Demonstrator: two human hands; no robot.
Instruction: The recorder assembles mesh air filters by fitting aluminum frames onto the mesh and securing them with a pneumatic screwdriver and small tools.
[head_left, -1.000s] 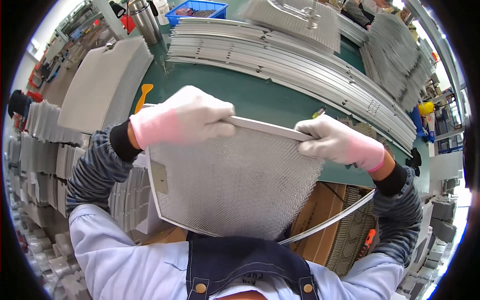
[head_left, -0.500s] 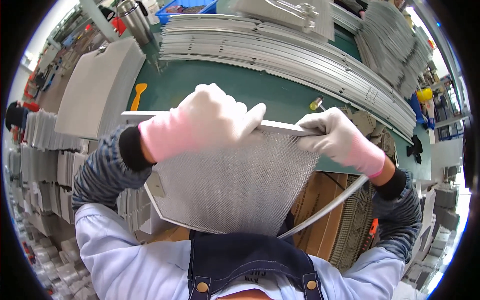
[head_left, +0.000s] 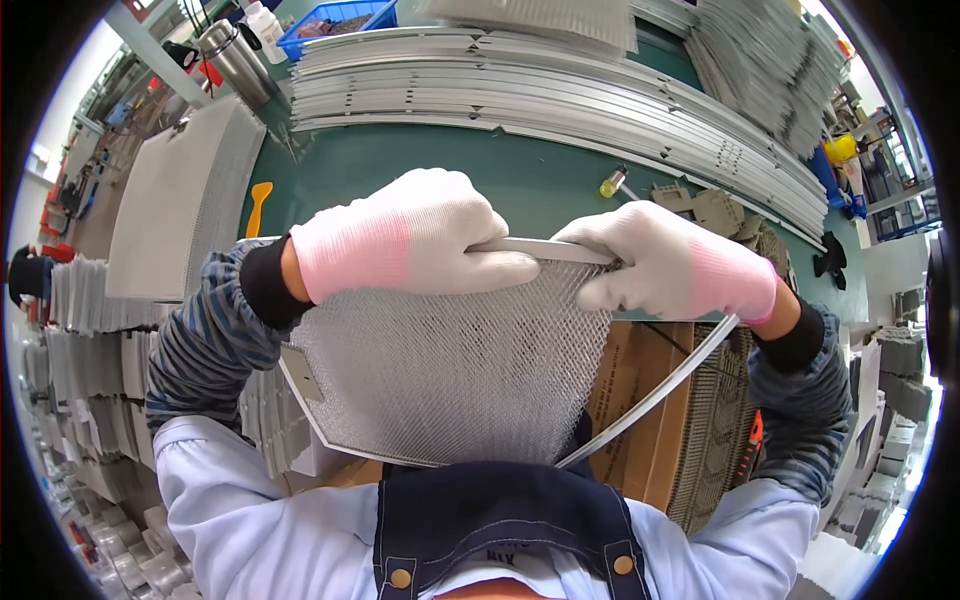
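On the green workbench point(head_left: 370, 165), long pale metal strips point(head_left: 540, 100) are stacked toward the far edge, with a blue basket point(head_left: 291, 46) and a steel flask point(head_left: 237, 64) set near the far left corner. A yellow-orange scraper point(head_left: 258, 206) is laid near the left edge, a yellow-headed mallet point(head_left: 611, 183) and beige pieces point(head_left: 716, 212) toward the right.

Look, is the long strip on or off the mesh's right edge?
Off: the strip bows away, and brown cardboard shows between it and the mesh.

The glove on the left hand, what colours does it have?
The glove is white, with a pink cuff; the head view shows it best.
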